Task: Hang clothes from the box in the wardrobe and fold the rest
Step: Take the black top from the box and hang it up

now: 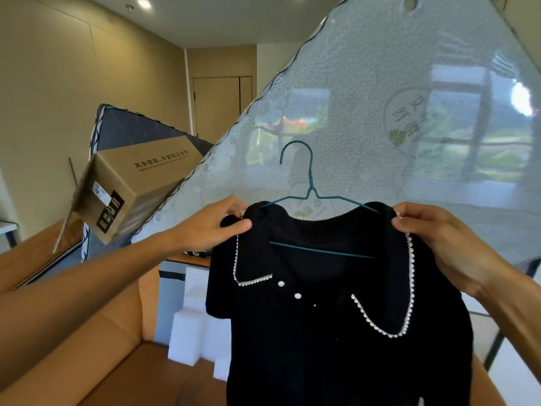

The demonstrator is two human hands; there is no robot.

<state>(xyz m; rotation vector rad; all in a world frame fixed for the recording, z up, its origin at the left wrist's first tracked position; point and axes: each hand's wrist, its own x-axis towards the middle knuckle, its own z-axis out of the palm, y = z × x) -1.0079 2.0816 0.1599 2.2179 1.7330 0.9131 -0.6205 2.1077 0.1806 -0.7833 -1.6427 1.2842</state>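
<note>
Seen from your head camera, you hold a black collared top (322, 317) up in front of you, filling the centre and lower frame. It is threaded on a teal wire hanger (311, 177), whose hook stands free at 12 o'clock above the collar. Your left hand (216, 227) pinches the shoulder at 9 o'clock and your right hand (433, 238) pinches the shoulder at 3 o'clock, probably to square the fabric on the wire so it cannot slip. A plastic-wrapped mattress (380, 98) leans just behind, from 12 to 3 o'clock, close to the hook. A cardboard box (131, 186) sits at 9 o'clock, with white foam blocks (190, 332) at 7 o'clock. Open room lies toward 11 o'clock, and no wardrobe rail shows.
</note>
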